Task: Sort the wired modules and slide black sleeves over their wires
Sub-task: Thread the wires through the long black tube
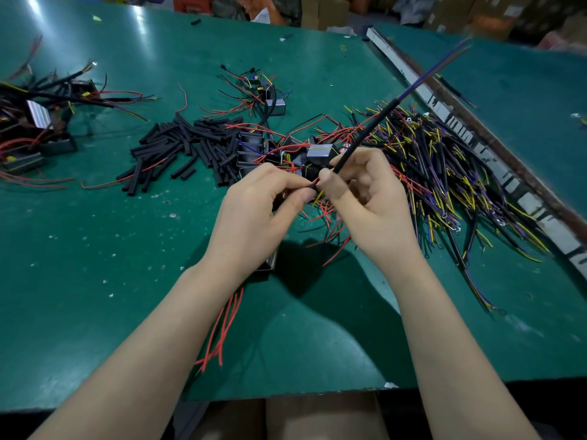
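Fingers of the right hand [374, 204] pinch a black sleeve [365, 134] with wires threaded through it, slanting up and away from the fingertips. Left hand [254, 214] fingers pinch its lower end, touching the right thumb. Just beyond both fingertips lie wired modules [319, 152]; loose sleeves [187, 144] are heaped left of them, a wire pile [444, 173] right, all on the green table [95, 249].
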A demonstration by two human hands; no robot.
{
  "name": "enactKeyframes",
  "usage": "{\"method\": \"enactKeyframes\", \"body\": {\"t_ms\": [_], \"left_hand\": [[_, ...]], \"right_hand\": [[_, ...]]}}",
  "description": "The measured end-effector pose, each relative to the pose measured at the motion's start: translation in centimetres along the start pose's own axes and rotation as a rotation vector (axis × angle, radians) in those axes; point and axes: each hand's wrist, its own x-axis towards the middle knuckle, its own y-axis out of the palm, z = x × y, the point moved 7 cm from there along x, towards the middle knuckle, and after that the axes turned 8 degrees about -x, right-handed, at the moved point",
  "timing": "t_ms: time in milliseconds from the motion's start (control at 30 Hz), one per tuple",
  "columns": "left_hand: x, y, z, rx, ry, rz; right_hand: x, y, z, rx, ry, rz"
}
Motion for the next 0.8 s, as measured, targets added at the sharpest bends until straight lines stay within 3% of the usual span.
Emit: {"method": "enactKeyframes", "body": {"t_ms": [400,700,800], "left_hand": [[-0.2,-0.2,-0.4,-0.01,0.014,-0.036],[-0.3,-0.5,-0.5,0.001,0.012,-0.07],[-0.2,-0.5,-0.1,-0.108,-0.064,-0.078]], "right_hand": [[-0.3,0.3,0.4,0.226,0.098,0.003],[-0.4,0.8,-0.5,0.232,0.158,-0.005],[-0.3,0.5,-0.8,0.213,0.166,-0.018]]}}
